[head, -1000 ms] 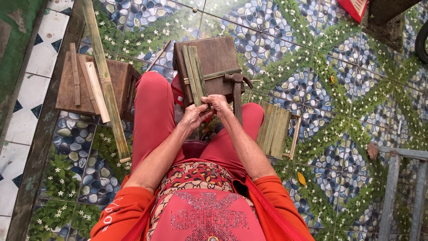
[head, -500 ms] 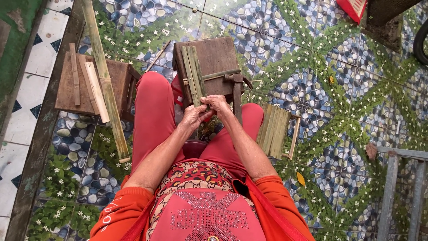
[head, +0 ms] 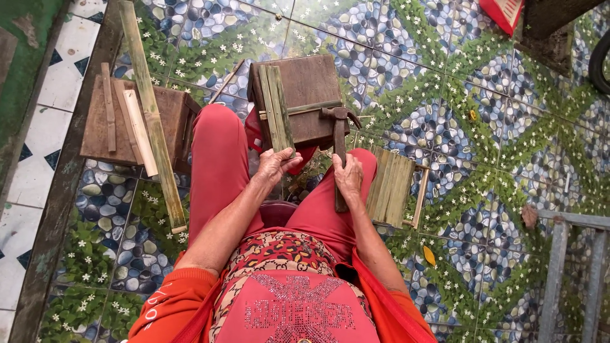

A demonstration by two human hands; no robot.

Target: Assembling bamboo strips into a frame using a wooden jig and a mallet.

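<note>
Bamboo slats (head: 278,105) lie on the wooden block (head: 305,95) before my knees; my left hand (head: 274,166) has its fingers clasped on their near end, while my right hand (head: 348,178) grips the hammer (head: 339,136) handle.

Stood on a patterned tile floor (head: 483,114) of blue pebbles and white flowers: a dark brown wooden block (head: 311,89) at twelve o'clock, a low brown wooden stool (head: 101,136) at ten, a flat panel of bamboo slats (head: 393,187) at three.

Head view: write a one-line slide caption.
Seated person's left hand grips wood slats on a wooden block; right hand holds a hammer.
</note>
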